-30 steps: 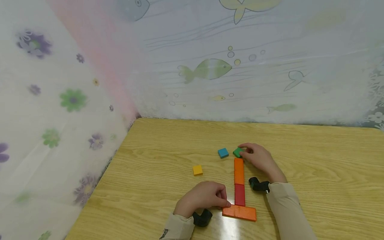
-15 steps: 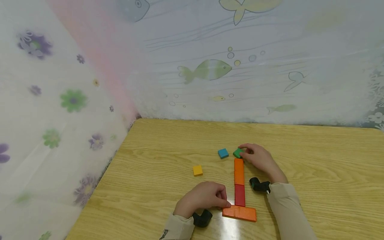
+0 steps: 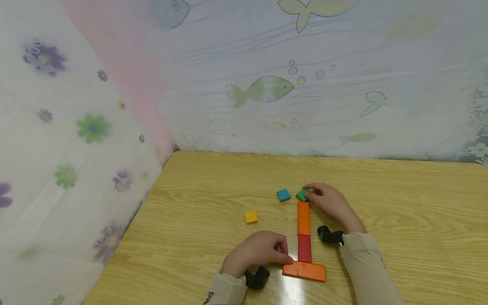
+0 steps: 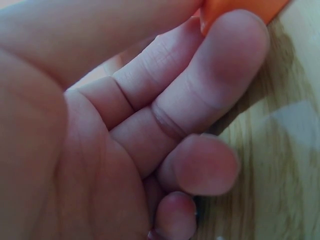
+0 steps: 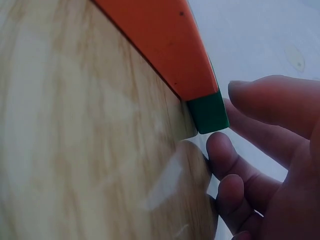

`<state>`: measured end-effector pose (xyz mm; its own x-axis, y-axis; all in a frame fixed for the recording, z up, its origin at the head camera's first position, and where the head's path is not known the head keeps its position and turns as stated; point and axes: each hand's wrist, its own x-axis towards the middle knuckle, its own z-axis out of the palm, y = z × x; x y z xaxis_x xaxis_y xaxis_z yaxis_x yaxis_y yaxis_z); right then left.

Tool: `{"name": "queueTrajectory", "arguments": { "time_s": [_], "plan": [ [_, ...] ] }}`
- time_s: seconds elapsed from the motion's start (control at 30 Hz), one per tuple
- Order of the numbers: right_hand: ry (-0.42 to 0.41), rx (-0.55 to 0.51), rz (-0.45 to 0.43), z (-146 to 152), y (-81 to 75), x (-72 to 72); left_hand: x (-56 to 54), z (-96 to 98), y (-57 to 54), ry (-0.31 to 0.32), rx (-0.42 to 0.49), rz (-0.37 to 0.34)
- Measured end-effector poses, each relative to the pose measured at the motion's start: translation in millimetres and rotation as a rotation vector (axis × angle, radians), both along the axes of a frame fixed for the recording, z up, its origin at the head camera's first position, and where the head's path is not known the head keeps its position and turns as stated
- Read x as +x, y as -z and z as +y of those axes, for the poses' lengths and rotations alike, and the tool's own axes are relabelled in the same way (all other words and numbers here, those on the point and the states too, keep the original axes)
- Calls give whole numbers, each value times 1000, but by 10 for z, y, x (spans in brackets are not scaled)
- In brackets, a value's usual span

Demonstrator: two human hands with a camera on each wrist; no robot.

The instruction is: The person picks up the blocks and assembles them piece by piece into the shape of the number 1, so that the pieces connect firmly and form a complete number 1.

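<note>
Flat wooden toy blocks lie on the table in the head view. An upright orange block [image 3: 303,218] and a red block [image 3: 304,248] form a line, with another orange block [image 3: 303,271] crosswise at the near end. My left hand [image 3: 259,250] has its fingers bent and holds this crosswise block by its left corner; the left wrist view shows only a bit of orange [image 4: 245,9] at the fingertips. At the far end of the line, my right hand [image 3: 331,201] pinches a green block [image 3: 301,195] between thumb and fingers. The right wrist view shows the green block [image 5: 209,114] against the orange one.
A blue block [image 3: 283,195] lies left of the green one. Further left and nearer is a yellow block [image 3: 251,217]. Black wrist devices [image 3: 257,278] sit under both wrists. Behind the wooden table [image 3: 183,237] hangs a cloth [image 3: 236,55] printed with fish.
</note>
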<state>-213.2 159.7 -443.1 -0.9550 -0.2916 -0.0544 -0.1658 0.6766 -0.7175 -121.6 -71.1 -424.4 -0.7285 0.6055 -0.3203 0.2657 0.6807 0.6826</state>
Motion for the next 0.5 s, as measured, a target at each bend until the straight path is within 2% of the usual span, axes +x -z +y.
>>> {"name": "queueTrajectory", "arguments": {
  "time_s": [0.3, 0.5],
  "plan": [
    [-18, -32, -35, 33, 30, -22, -2, -1, -1, -3, -1, -2],
    [-79, -42, -6, 52, 39, -39, -7, 1, -9, 3, -9, -5]
  ]
}}
